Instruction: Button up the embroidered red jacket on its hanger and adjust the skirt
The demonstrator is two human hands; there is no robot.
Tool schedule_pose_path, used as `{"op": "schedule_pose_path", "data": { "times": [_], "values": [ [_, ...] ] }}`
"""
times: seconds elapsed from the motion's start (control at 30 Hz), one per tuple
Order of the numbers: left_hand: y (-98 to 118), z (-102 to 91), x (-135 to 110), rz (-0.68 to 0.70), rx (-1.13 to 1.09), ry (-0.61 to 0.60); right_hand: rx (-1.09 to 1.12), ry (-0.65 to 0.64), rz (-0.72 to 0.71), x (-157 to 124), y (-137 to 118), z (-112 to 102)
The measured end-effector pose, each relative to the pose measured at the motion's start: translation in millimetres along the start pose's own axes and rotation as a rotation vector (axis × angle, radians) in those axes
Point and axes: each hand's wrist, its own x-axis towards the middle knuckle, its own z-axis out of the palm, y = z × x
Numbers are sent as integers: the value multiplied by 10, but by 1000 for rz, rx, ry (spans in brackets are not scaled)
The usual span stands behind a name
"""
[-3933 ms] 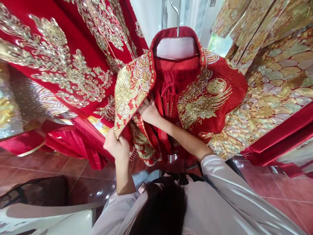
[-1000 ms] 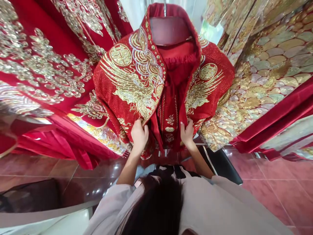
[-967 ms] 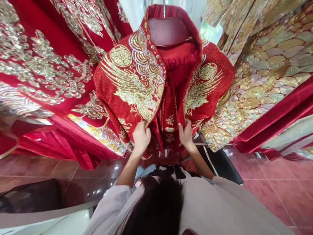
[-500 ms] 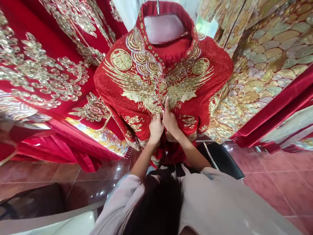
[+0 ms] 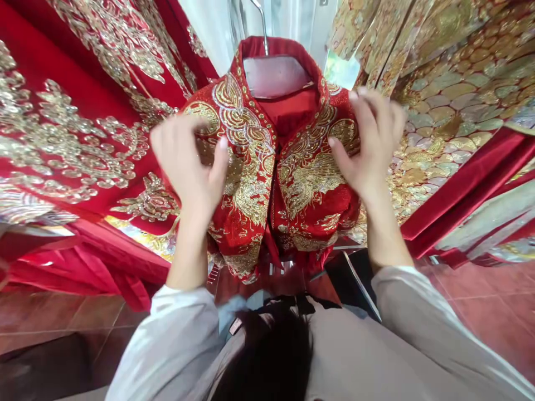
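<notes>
Red jacket [image 5: 267, 167], gold and silver embroidery, hung on a hanger [image 5: 276, 75] at centre; front panels drawn together, collar standing open at the top. The hanger's hook runs out of the top edge, so what it hangs from is cut off. The hem is partly hidden behind the person's dark hair [image 5: 267, 356].

Left hand [image 5: 188, 167]: raised before the jacket's shoulder on that side, fingers curled loosely, thumb apart; blurred, and whether it touches the cloth cannot be told. It hides part of the embroidered medallion behind it.

Right hand [image 5: 370, 142]: raised at the opposite shoulder, fingers spread, thumb toward the embroidery; also blurred, contact unclear.

Red embroidered gown [image 5: 83, 111], to the left, cut off by the frame.

Gold scale-patterned garment [image 5: 451, 94], to the right, red trim, cut off likewise.

Red tiled floor [image 5: 480, 301] below; a dark object beside the right forearm is too hidden to identify.
</notes>
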Motion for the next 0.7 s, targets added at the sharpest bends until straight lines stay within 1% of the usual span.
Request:
{"op": "schedule_pose_path", "data": {
  "times": [0.03,0.07,0.1,0.13,0.17,0.2,0.23,0.3,0.33,0.4,0.5,0.63,0.7],
  "values": [
    [33,63,321,33,-22,-73,-28,-71,-47,325,41,-34],
    [70,134,602,44,-61,-173,-26,-163,-109,613,64,-43],
    [104,208,834,24,-91,-277,4,-266,-180,853,72,-34],
    [130,277,1012,-33,-90,-380,35,-368,-227,1044,67,-12],
    [141,337,1138,-70,-93,-448,49,-441,-247,1187,53,15],
    [136,383,1218,-100,-104,-483,46,-473,-243,1291,32,43],
    [116,414,1260,-113,-123,-484,37,-470,-220,1364,6,67],
    [41,432,1273,-103,-194,-437,53,-402,-172,1451,-47,96],
    [-3,422,1262,-98,-226,-427,95,-369,-165,1480,-71,101],
    [-78,381,1240,-110,-246,-454,218,-338,-157,1529,-100,106],
    [-136,327,1238,-147,-213,-517,374,-356,-140,1596,-106,125],
    [-180,334,1259,-152,-234,-554,514,-441,-136,1654,-138,157],
    [-227,344,1261,-138,-276,-566,605,-418,39,1661,-173,122]
  ]
}}
